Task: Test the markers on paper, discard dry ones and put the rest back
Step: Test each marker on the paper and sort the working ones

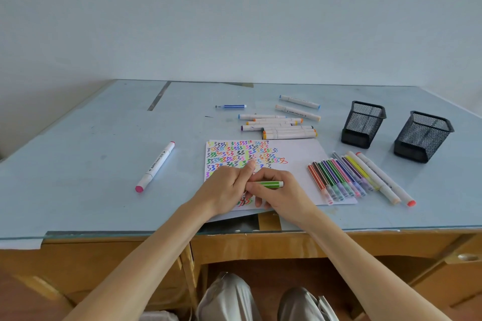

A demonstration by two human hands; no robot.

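Holding green marker (270,184) over paper (300,154), both hands, left (227,187) and right (283,190), clamped on it. We've tested many; far pile (279,128) untested, holders (363,124) empty.

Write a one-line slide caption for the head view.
Both hands, left and right, hold a green marker over scribble-covered paper, beside sorted markers and two mesh pen holders.

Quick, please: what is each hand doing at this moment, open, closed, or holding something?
Left hand: fingers curled, pinching one end of the green marker.
Right hand: gripping the same green marker over the paper.
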